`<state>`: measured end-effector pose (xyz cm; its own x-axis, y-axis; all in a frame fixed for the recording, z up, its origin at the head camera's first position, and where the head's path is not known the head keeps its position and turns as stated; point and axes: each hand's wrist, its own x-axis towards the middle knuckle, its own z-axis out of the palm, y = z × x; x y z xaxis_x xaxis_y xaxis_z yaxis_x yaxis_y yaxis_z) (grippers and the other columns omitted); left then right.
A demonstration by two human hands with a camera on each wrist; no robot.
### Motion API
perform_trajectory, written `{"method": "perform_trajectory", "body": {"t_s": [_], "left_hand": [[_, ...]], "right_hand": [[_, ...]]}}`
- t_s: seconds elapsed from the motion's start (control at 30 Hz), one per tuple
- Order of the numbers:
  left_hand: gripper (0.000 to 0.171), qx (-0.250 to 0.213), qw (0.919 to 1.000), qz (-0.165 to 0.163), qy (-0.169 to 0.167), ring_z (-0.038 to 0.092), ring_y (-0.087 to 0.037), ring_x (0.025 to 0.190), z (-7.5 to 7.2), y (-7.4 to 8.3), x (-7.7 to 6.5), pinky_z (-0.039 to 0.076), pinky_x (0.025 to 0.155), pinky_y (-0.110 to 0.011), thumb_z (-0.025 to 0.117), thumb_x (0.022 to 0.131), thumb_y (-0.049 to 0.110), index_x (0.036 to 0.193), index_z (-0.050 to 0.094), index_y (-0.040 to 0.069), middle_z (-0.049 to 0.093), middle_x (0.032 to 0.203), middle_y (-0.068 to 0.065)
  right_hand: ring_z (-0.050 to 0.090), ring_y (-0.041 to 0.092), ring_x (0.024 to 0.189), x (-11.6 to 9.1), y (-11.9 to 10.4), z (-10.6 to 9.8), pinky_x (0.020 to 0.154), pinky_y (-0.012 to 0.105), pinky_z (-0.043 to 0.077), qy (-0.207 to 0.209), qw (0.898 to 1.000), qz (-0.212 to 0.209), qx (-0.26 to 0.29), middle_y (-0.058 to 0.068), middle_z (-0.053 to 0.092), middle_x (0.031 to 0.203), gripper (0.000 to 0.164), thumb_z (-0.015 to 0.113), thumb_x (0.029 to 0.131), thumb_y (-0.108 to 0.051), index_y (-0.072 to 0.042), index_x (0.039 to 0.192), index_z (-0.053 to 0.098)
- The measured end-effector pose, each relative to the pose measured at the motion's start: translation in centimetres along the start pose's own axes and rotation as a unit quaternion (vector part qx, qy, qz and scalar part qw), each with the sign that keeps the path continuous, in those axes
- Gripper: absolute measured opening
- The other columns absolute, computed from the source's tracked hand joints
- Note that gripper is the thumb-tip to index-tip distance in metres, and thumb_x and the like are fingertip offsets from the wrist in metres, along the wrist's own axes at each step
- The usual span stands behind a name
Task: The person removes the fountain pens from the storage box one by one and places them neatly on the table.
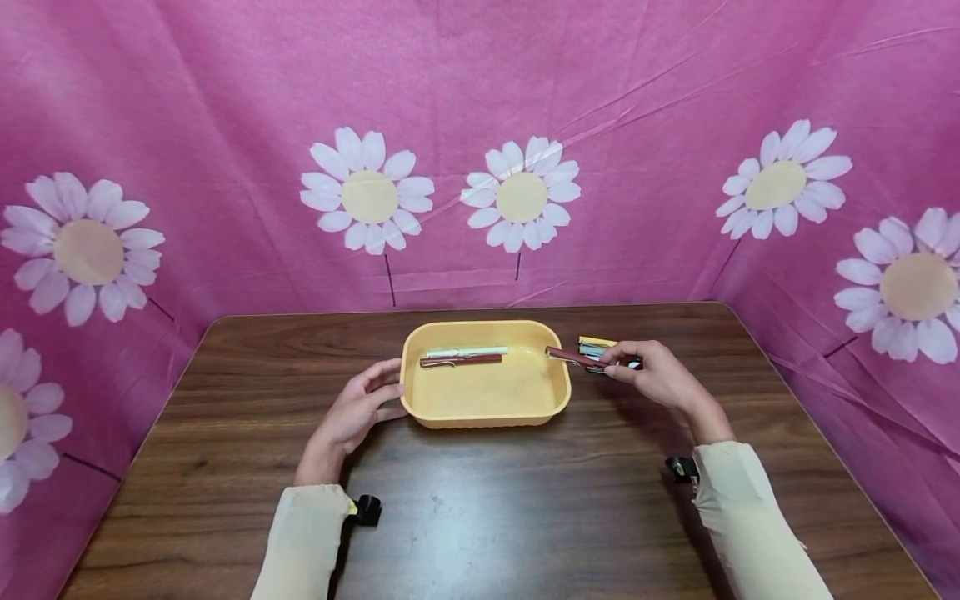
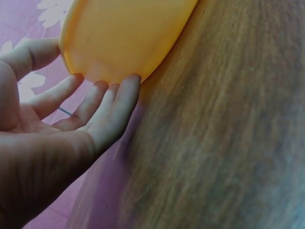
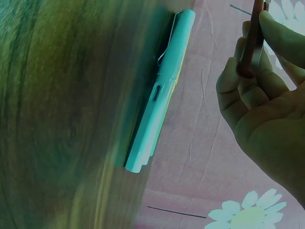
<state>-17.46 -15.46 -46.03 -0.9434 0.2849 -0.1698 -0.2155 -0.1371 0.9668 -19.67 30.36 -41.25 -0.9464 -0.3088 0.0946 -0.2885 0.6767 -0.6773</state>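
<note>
Yellow and round-cornered, the tray (image 1: 487, 418) sits near the back edge of the bench (image 1: 480, 517), roughly midway between the two back corners. Inside, towards its left end, a pale green pen (image 1: 480, 351) and a dark red pen (image 1: 472, 360) lie side by side. Fingers spread and slightly bent, the left hand (image 1: 360, 408) rests its tips against the tray's left end, seemingly to steady it. The right hand (image 1: 652, 375) pinches another red pen (image 1: 567, 356) between thumb and fingers, its far end overlapping the tray's right rim in the head view; whether they touch I cannot tell. Behind that hand, towards the bench's back right corner, a yellow pen (image 1: 597, 341) and a teal pen (image 1: 591, 351) lie close together, others partly hidden. The step in hand looks like carrying this pen across to the tray; the next move would call for clearing the right rim, lining it up with the two inside and lowering before letting go.
</note>
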Motion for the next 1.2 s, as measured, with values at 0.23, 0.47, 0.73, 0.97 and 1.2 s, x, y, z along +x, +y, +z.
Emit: {"method": "perform_trajectory", "body": {"t_s": [0.23,0.47,0.73,0.97,1.2], "left_hand": [[0.054,0.003,1.0,-0.005,0.003,0.058,-0.027,0.116,0.1,0.0,0.0,0.058,0.092,-0.039,0.053,0.101,0.0,0.151,0.034,-0.008,0.04,0.147,-0.032],[0.055,-0.004,0.9999,-0.014,0.008,0.056,-0.032,0.119,0.2,0.0,0.0,0.058,0.092,-0.041,0.056,0.1,0.0,0.151,0.036,-0.006,0.041,0.147,-0.03],[0.056,-0.003,1.0,-0.008,0.004,0.056,-0.032,0.119,0.2,0.0,-0.1,0.058,0.092,-0.041,0.056,0.1,0.0,0.151,0.036,-0.006,0.04,0.148,-0.031],[0.055,0.0,0.9999,-0.012,0.005,0.056,-0.032,0.12,0.1,0.1,-0.1,0.057,0.093,-0.041,0.055,0.1,0.0,0.151,0.035,-0.006,0.04,0.148,-0.03],[0.054,-0.002,1.0,-0.004,0.002,0.057,-0.031,0.118,0.0,0.0,0.0,0.057,0.093,-0.041,0.053,0.101,-0.001,0.151,0.034,-0.008,0.039,0.147,-0.032]], "right_hand": [[0.055,0.021,0.077,-0.2,0.4,-0.2,0.062,0.025,0.045,0.007,1.0,0.012,0.0,0.005,0.065,0.085,0.009,0.071,0.092,-0.002,-0.005,0.1,0.073],[0.054,0.016,0.077,-0.8,1.4,-0.8,0.063,0.025,0.046,0.015,1.0,0.016,-0.009,0.006,0.066,0.087,0.008,0.072,0.092,-0.002,-0.004,0.099,0.073],[0.056,0.016,0.077,-1.6,2.5,-1.6,0.063,0.026,0.047,0.015,0.999,0.014,-0.033,0.004,0.065,0.084,0.008,0.072,0.092,-0.002,-0.006,0.097,0.074],[0.056,0.014,0.079,-1.9,3.4,-1.7,0.068,0.026,0.046,0.012,0.998,-0.002,-0.064,0.0,0.066,0.084,0.005,0.074,0.09,-0.003,-0.007,0.093,0.074],[0.057,0.014,0.078,-2.4,4.4,-2.0,0.069,0.028,0.049,-0.008,0.997,0.027,-0.069,0.001,0.066,0.085,0.003,0.073,0.092,-0.005,-0.004,0.095,0.073]]}}
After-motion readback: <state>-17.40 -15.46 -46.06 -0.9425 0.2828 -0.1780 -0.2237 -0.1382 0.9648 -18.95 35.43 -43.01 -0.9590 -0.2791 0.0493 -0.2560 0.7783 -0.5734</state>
